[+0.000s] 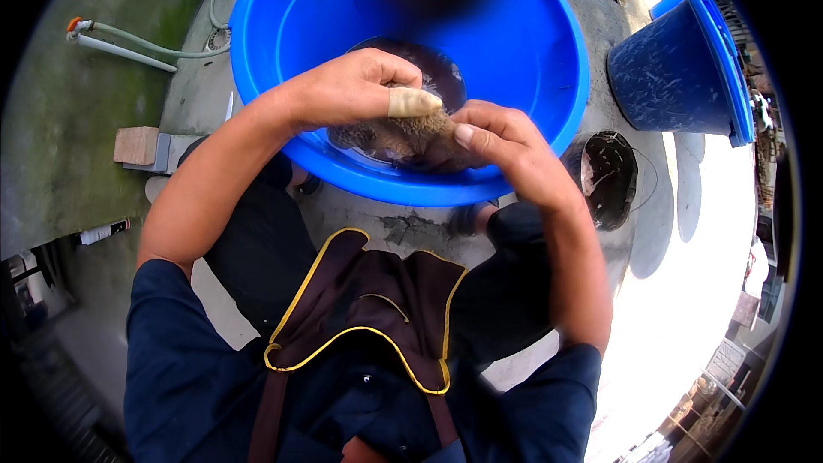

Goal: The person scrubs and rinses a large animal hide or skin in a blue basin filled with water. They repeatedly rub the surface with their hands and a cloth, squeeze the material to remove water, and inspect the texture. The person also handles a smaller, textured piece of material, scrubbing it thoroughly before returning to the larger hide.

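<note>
My left hand (363, 89) grips a brown, rough-napped piece that looks like tripe (411, 135). A pale finger cot covers my left thumb. My right hand (505, 138) pinches the same piece at its right side between thumb and fingers. The piece hangs in folds over the near part of a large blue plastic basin (411, 196), and its underside is hidden. Dark liquid (447, 80) lies at the basin's bottom behind my hands. A dark blur covers the basin's far part.
A blue plastic bucket (672, 67) stands to the right, above a dark wire-handled pail (614, 180). At the left are a pipe tap with an orange handle (74, 24), a hose (148, 48) and a brick (136, 145). My brown apron (386, 276) lies between my knees.
</note>
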`<action>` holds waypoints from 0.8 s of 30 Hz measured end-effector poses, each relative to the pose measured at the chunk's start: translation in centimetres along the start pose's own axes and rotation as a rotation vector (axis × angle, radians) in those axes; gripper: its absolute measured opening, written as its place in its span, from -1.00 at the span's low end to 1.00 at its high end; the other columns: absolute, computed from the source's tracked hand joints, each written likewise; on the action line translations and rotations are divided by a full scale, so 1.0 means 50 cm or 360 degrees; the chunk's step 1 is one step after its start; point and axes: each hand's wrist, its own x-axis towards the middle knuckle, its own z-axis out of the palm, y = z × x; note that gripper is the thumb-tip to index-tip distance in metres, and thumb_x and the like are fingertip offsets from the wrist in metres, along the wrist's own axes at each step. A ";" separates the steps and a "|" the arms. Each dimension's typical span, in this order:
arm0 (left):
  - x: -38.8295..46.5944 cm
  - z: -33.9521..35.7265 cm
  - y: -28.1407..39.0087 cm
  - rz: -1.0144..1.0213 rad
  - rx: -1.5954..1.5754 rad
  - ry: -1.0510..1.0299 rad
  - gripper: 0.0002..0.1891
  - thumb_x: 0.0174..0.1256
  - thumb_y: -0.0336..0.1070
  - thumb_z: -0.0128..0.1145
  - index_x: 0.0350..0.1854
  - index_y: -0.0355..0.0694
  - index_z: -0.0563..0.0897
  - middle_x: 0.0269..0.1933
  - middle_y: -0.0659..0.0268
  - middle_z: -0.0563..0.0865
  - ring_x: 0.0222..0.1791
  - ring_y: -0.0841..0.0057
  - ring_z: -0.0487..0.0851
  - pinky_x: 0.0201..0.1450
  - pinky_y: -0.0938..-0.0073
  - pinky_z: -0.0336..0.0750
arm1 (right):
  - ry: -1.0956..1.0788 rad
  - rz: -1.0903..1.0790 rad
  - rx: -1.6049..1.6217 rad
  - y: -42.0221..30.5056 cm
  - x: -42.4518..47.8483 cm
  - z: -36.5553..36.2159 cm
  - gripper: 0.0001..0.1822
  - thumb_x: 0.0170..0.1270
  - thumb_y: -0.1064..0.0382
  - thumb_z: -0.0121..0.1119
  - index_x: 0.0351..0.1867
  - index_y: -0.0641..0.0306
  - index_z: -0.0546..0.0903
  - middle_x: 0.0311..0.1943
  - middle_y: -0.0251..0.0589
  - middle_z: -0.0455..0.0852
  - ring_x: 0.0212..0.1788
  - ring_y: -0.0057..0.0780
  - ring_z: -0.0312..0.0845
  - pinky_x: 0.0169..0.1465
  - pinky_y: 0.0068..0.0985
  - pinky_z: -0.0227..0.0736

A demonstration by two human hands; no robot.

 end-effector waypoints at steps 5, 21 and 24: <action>-0.022 0.008 -0.017 0.0473 0.0666 0.0037 -0.61 0.24 -0.07 0.46 -0.43 -0.29 0.59 -0.54 0.33 0.49 -0.47 0.62 0.41 -0.41 0.43 0.34 | 0.0122 0.0091 -0.0375 0.000 -0.008 0.006 -0.79 0.35 0.26 0.30 -0.24 0.43 0.66 -0.40 -0.23 0.61 -0.30 -0.58 0.47 -0.22 -0.47 0.40; -0.034 -0.001 0.003 0.0591 0.0491 0.0304 -0.68 0.33 -0.16 0.37 -0.44 -0.33 0.64 -0.53 0.38 0.56 -0.47 0.70 0.44 -0.43 0.50 0.37 | 0.0144 -0.0121 -0.0487 0.001 0.001 0.021 -0.63 0.39 0.07 0.28 -0.33 0.42 0.63 -0.42 -0.08 0.63 -0.36 -0.38 0.55 -0.25 -0.36 0.42; 0.003 -0.005 0.048 0.0503 0.0380 0.0331 -0.70 0.33 -0.15 0.39 -0.45 -0.27 0.66 -0.51 0.48 0.61 -0.43 0.81 0.54 -0.42 0.64 0.45 | 0.0107 -0.0197 -0.0757 -0.009 0.023 0.016 -0.76 0.31 0.21 0.32 -0.15 0.34 0.68 -0.36 -0.06 0.69 -0.26 -0.35 0.63 -0.14 -0.37 0.51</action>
